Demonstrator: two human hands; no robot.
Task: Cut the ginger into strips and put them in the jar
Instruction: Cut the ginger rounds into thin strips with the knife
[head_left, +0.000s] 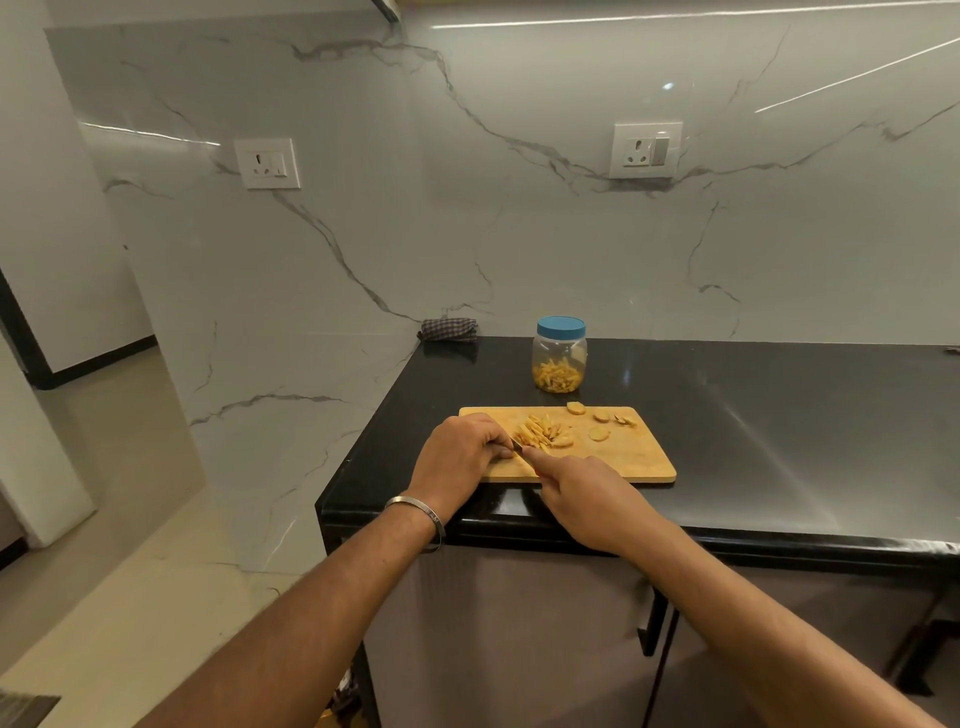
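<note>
A wooden cutting board (623, 457) lies at the near left corner of the black bench (779, 415), its front edge close to the bench lip. On the board's left half sits a heap of ginger strips (540, 431), pale yellow and fanned out. The left hand (457, 457), a metal bangle (421, 514) on its wrist, rests on the board just left of that heap, its fingers curled down towards the ginger; what its grip pinches is hidden under the knuckles. The right hand (582, 499) comes in from the near side, its grip wrapped round the handle of a knife (519, 447), whose short visible blade lies between the two hands and touches the near left edge of the heap. Further right on the board, apart from both hands, lie several uncut ginger slices (598, 434), some close to the far edge.

Behind the board stands a clear plastic jar (560, 358) with a blue lid (561, 326) on it, the lower part filled with ginger strips. A folded checked cloth (449, 329) lies against the marble wall (467, 208) at the back left corner of the bench. Two switch sockets are set into the wall above.
</note>
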